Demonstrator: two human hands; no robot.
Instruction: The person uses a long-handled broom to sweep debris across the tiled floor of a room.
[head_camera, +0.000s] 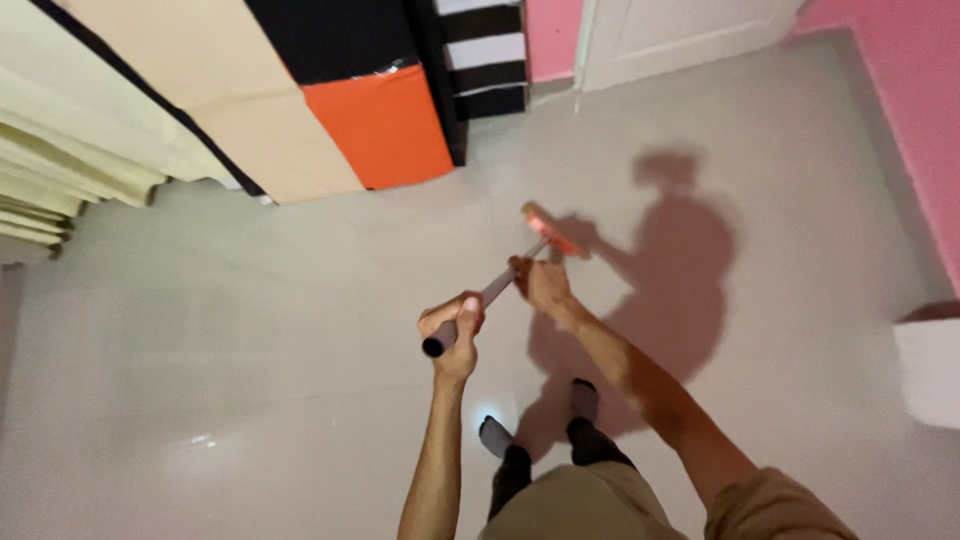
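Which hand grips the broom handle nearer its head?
The right hand, close to the red broom head; the left hand holds the handle's top end.

Orange panel (385, 125): beyond grip, left | white door (680, 35): far ahead | pink wall (925, 110): right | white bin (930, 370): near right

You have open glossy grey floor (250, 330) all around, hemmed by the orange-and-beige panelled cabinet (330, 110) ahead-left, pink wall (925, 130) right, and white box (930, 370).
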